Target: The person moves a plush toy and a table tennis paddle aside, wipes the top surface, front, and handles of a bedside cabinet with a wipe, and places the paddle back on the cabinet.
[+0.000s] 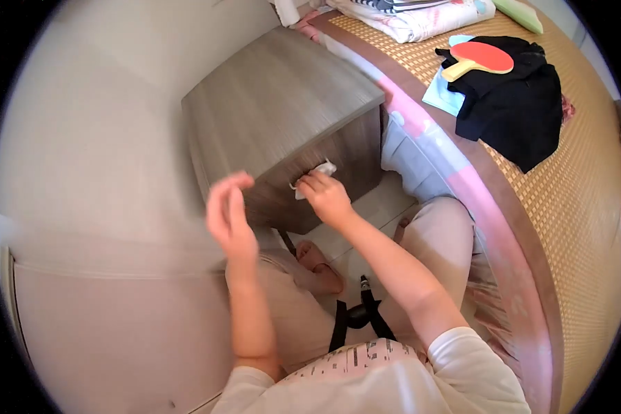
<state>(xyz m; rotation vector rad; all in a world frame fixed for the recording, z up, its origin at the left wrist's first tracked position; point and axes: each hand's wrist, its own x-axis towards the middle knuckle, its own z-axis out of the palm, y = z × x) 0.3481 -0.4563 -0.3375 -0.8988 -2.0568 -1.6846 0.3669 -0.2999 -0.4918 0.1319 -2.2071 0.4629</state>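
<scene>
A person is sitting in front of a low grey-brown wood-grain cabinet (276,96), and the right hand (328,200) is pressing a small, crumpled white cloth or tissue (324,168) against its front face. The right fingers are closing over the white wad, which is lying directly under and just beyond the fingertips, its longer direction slanting from lower left to upper right along the front. The wad is partly covering what looks like a thin, curved pull (292,185), whose ends are showing beside it. The right hand is the nearer one, as it is already touching the wad.

The left hand (233,221) is hovering to the left, apart from the wad, near the cabinet's front edge. It is blurring, but its fingers are spreading loosely, slightly bent, and are holding nothing visible.

The cabinet is hiding its inside, so its contents are not showing. To the right, a bed with a tan woven mat (579,276) is bearing a black garment (510,117), with a red paddle with a pale wooden handle (481,57) resting on top. Folded printed white bedding (428,21) is lying near the bed's far end.
</scene>
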